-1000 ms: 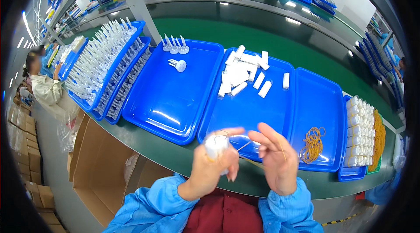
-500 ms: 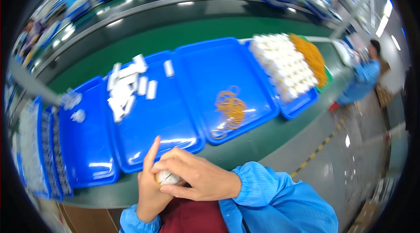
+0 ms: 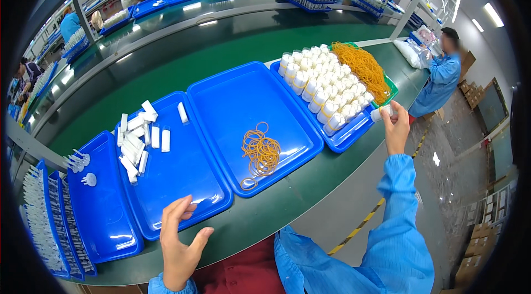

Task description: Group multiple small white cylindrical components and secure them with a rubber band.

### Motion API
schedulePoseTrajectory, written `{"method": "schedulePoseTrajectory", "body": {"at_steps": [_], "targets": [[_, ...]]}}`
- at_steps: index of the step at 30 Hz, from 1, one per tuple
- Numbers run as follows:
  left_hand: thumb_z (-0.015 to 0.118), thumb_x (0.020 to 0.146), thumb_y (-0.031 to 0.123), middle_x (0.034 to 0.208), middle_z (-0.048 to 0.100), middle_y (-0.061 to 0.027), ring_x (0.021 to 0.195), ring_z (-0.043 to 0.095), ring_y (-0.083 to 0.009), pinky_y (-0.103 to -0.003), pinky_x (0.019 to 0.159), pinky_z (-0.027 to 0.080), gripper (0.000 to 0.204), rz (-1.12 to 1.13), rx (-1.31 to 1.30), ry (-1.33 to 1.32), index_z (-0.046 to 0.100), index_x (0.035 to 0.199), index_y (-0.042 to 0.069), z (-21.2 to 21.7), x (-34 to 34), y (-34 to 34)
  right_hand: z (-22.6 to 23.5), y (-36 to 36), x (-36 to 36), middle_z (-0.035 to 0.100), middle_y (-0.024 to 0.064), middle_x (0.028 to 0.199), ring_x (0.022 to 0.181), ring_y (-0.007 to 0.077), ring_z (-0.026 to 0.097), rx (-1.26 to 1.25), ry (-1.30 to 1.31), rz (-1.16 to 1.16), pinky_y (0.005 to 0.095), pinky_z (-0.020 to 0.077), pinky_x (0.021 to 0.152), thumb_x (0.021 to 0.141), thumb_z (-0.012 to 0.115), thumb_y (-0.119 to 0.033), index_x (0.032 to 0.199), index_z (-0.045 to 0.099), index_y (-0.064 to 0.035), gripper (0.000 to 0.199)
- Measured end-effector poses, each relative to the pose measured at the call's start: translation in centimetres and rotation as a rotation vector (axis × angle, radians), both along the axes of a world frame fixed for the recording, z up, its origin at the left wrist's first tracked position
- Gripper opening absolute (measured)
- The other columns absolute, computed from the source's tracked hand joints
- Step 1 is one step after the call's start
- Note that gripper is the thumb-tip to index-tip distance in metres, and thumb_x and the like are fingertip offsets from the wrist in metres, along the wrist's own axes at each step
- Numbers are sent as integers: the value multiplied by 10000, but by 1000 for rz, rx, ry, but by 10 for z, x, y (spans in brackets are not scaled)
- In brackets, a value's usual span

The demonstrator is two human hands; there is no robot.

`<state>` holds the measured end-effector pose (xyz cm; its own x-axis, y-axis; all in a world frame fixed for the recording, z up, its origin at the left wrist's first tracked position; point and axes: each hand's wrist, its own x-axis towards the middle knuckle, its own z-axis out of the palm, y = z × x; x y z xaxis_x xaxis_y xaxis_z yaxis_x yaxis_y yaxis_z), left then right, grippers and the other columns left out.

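My right hand reaches out to the right, its fingers closed on a white roll held level at the tray's near right corner. Beside it, upright white rolls with yellow bands stand in tight rows in a blue tray. My left hand is empty, thumb and fingers apart, over the table edge in front of a blue tray. White rectangular pieces lie loosely in that tray. A tangle of orange rubber bands rests in the middle blue tray.
A large heap of orange rubber bands fills a green tray at the far right. Clear plastic pieces sit in the left blue tray, beside stacked loaded trays. A co-worker stands at the right.
My hands have come apart. The right one has carried the white roll from above my left palm to the full tray at right; the left has let go and spread its fingers. The view has shifted.
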<state>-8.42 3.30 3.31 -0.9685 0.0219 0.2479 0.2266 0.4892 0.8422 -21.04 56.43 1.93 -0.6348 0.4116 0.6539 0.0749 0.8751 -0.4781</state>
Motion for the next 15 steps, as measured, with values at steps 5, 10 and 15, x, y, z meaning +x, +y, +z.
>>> {"method": "schedulePoseTrajectory", "body": {"at_steps": [5,10,15], "targets": [[808,740,15,1242,613,-154,1088,633,-259,-354,922,514,606,-15,-33,2,598,1308,14,4,-2,-3,-47,40,-50,651,155,1172,1053,312,632,233,-89,32,388,509,925,891,742,-171,1273,669,-84,398],[804,791,37,1206,630,-154,1075,639,-259,-354,923,518,548,73,-49,-5,603,1301,11,10,3,-20,-76,53,-54,629,167,1195,1132,326,589,371,-24,56,403,472,979,945,690,-149,1340,614,-39,418],[782,811,36,1175,630,-144,1024,652,-249,-348,892,521,516,248,-78,17,614,1299,36,10,17,-62,-61,48,-51,604,205,1268,1179,351,575,346,-147,101,409,454,1012,991,627,-153,1387,560,-21,424]]}}
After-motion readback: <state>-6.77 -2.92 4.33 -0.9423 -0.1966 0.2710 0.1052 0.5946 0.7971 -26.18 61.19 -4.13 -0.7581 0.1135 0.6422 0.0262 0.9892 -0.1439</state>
